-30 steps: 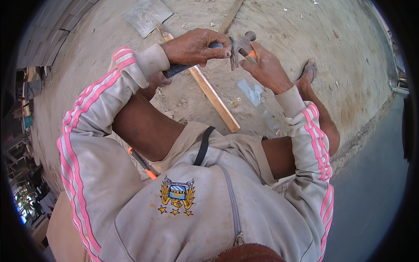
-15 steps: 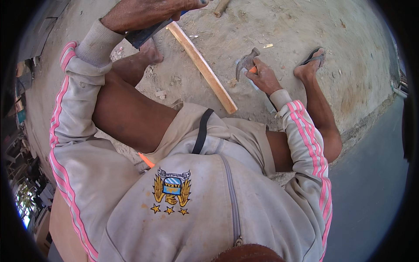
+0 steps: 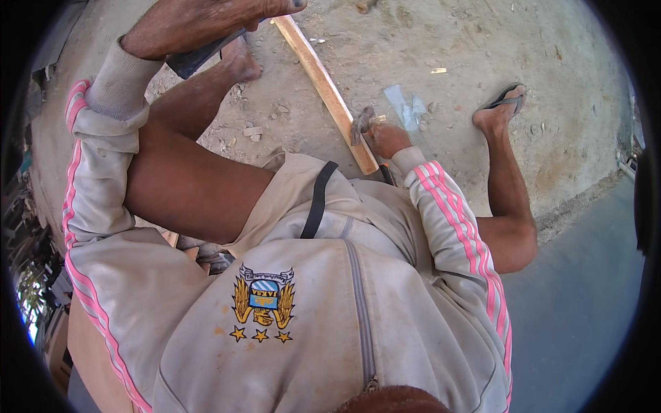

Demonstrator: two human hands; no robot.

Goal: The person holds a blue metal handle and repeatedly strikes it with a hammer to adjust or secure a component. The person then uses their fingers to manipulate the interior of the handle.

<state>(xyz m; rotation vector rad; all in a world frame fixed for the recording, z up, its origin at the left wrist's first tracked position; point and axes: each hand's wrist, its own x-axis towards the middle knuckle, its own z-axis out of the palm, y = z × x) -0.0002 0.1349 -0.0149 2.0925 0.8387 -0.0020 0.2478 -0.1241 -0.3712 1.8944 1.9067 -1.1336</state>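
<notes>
My right hand is closed round the grip of a claw hammer. Its metal head is over the lower part of a pale wooden strip, though I cannot tell whether they touch. The end of the dark handle shows below my hand. At the upper left my left hand is closed on a dark, straight-edged thing; its kind is unclear, since the hand covers much of it and the view cuts off the fingers. The strip lies slanting on the ground between my legs.
Bluish clear scraps lie on the sandy ground right of the hammer. Small wood chips are near my bare left foot. My right foot wears a flip-flop. A grey smooth surface fills the lower right.
My right hand has moved left and down with the hammer, from beside the wooden strip to over it, uncovering the clear scraps. My left hand has shifted left with the dark thing.
</notes>
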